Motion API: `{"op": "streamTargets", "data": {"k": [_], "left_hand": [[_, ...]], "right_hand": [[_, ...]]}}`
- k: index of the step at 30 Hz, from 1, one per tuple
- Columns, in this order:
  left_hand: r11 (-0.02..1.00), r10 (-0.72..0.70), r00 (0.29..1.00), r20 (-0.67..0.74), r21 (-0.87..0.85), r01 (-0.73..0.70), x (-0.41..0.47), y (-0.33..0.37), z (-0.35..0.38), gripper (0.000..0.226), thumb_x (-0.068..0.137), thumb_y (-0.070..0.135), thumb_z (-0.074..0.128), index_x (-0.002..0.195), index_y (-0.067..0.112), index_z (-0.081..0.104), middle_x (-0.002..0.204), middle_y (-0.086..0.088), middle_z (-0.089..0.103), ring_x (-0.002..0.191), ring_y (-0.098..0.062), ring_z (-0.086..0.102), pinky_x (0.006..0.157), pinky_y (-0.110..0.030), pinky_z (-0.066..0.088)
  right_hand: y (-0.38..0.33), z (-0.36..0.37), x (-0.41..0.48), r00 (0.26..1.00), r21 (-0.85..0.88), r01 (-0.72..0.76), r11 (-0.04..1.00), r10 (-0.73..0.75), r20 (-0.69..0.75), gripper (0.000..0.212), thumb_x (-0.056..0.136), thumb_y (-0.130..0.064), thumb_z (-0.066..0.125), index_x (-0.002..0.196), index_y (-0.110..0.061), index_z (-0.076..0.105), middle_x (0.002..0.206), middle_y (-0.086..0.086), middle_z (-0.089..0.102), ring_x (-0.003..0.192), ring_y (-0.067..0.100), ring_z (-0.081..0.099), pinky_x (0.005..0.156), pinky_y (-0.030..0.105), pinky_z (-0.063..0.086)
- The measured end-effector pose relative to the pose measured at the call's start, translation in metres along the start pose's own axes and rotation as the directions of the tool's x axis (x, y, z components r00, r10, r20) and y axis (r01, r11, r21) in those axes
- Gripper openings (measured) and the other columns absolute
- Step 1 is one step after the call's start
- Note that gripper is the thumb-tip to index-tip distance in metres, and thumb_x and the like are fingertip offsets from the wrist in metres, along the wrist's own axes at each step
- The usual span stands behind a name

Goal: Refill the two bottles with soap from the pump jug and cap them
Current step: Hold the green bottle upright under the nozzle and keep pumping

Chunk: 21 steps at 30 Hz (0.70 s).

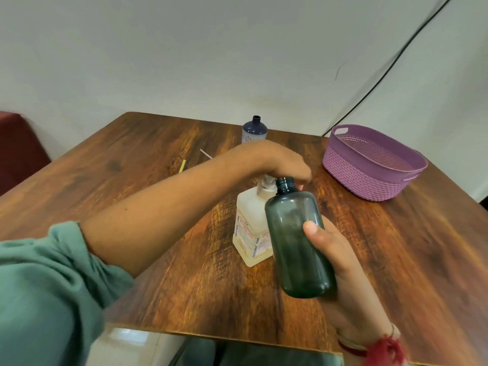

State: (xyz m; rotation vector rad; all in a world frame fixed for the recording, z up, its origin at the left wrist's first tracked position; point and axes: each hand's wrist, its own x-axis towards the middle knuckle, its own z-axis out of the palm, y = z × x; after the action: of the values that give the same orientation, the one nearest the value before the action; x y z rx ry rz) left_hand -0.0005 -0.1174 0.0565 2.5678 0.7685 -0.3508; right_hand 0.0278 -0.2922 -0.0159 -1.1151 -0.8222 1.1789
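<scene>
Sleeve [47,286], green, pushed up the left forearm, at 8 o'clock of the view. Green bottle [295,241]: dark, see-through, at 5 o'clock of centre, held off the table and tilted, with its open neck toward 11 o'clock and just beside the pump [266,184]. No cap is on it, and no soap level can be made out. Right hand [340,273] wraps the lower body from behind, thumb [313,229] on the front wall, in a firm full-hand hold. Judged to be thin plastic: light now, heavier as it fills, smooth and apt to slip if soap runs down. Mid-body is the place to hold it, neck kept clear. Jug [250,228]: squarish, pale, labelled, standing on the table [396,247] at the bottle's 10 o'clock, partly hidden behind it. A yellowish level shows low down, so it is likely light and may slide or tip; the press should go straight down. Left hand [277,162] arches over the pump with fingers bent down; I cannot tell whether it clasps or only presses. Blue bottle [254,129]: upright and uncapped, at the jug's 12 o'clock near the far edge, well apart; likely light too, best taken by the body. Basket [356,175], purple, at the jug's 2 o'clock. Yellow stick [182,165] and white stick [206,154] lie at the jug's 10 o'clock. Red thread [383,350] on the right wrist. Cable [383,75] runs down the wall at 1 o'clock. Red seat [18,143] at 9 o'clock. No caps in view.
</scene>
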Motion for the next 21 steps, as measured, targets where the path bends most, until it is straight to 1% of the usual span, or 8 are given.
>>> {"op": "streamTargets", "data": {"k": [2,4,6,8,12,14,17,21], "left_hand": [[1.000,-0.015,1.000,-0.023,-0.011,0.015,-0.003,0.003,-0.006,0.014,0.095,0.022,0.043,0.098,0.012,0.053,0.082,0.000,0.050,0.066,-0.011,0.043,0.060,-0.021,0.037],[1.000,0.011,1.000,-0.026,0.006,-0.011,-0.003,0.005,-0.008,0.014,0.095,0.023,0.044,0.094,0.011,0.051,0.080,0.000,0.045,0.063,-0.010,0.038,0.057,-0.022,0.033],[0.999,0.042,0.999,-0.004,-0.027,-0.042,0.001,0.000,-0.004,0.021,0.094,0.022,0.043,0.096,0.007,0.058,0.089,-0.007,0.055,0.070,-0.013,0.045,0.066,-0.026,0.041],[0.995,0.036,0.999,0.011,-0.095,-0.035,-0.001,-0.003,0.003,0.033,0.093,0.025,0.041,0.104,0.004,0.064,0.100,-0.015,0.062,0.079,-0.019,0.050,0.077,-0.036,0.045],[0.996,0.073,0.997,-0.010,-0.042,-0.074,-0.002,-0.003,0.001,0.033,0.095,0.023,0.038,0.107,0.004,0.063,0.102,-0.012,0.060,0.082,-0.020,0.048,0.074,-0.031,0.038],[0.998,0.067,0.998,0.003,-0.003,-0.067,-0.003,0.001,-0.006,0.025,0.096,0.024,0.039,0.099,0.008,0.058,0.090,-0.008,0.056,0.074,-0.016,0.045,0.068,-0.026,0.037],[0.998,0.056,0.998,-0.002,-0.007,-0.056,-0.001,0.005,-0.008,0.017,0.096,0.023,0.041,0.097,0.009,0.051,0.079,0.000,0.048,0.065,-0.011,0.041,0.057,-0.020,0.033],[0.988,0.027,1.000,-0.008,-0.151,-0.028,-0.001,-0.004,0.002,0.033,0.091,0.032,0.041,0.101,0.009,0.062,0.101,-0.012,0.065,0.084,-0.025,0.056,0.079,-0.034,0.046]], "right_hand": [[-0.002,-0.002,0.000,1.000,-0.001,0.010,1.000,-0.010,0.005,0.082,0.050,-0.057,0.081,0.116,-0.014,0.060,0.108,0.017,0.067,0.089,0.025,0.067,0.066,0.032,0.053],[-0.003,-0.003,0.001,1.000,0.001,0.015,1.000,-0.015,0.013,0.083,0.050,-0.057,0.081,0.117,-0.012,0.059,0.109,0.018,0.066,0.089,0.025,0.066,0.066,0.032,0.053],[-0.002,-0.003,0.002,1.000,0.012,0.006,1.000,-0.006,0.027,0.083,0.052,-0.055,0.081,0.119,-0.010,0.057,0.109,0.018,0.065,0.088,0.026,0.066,0.066,0.033,0.054],[0.000,-0.002,0.004,1.000,0.020,-0.010,1.000,0.010,0.027,0.084,0.053,-0.054,0.081,0.120,-0.009,0.056,0.109,0.018,0.065,0.088,0.025,0.066,0.064,0.032,0.054],[0.001,-0.003,0.004,1.000,0.028,-0.004,1.000,0.003,0.031,0.082,0.054,-0.051,0.080,0.120,-0.008,0.056,0.105,0.017,0.066,0.085,0.025,0.065,0.062,0.031,0.053],[-0.001,-0.003,0.003,0.999,0.030,0.003,1.000,-0.004,0.038,0.074,0.059,-0.047,0.076,0.120,-0.008,0.056,0.103,0.017,0.066,0.084,0.024,0.065,0.062,0.030,0.053],[-0.003,-0.003,0.003,0.999,0.023,0.011,1.000,-0.012,0.045,0.081,0.056,-0.052,0.079,0.120,-0.008,0.056,0.107,0.019,0.065,0.088,0.027,0.065,0.064,0.031,0.053],[0.002,0.000,0.005,1.000,0.043,-0.013,0.999,0.012,0.023,0.083,0.052,-0.054,0.081,0.119,-0.010,0.058,0.108,0.017,0.065,0.088,0.025,0.066,0.064,0.032,0.054]]}}
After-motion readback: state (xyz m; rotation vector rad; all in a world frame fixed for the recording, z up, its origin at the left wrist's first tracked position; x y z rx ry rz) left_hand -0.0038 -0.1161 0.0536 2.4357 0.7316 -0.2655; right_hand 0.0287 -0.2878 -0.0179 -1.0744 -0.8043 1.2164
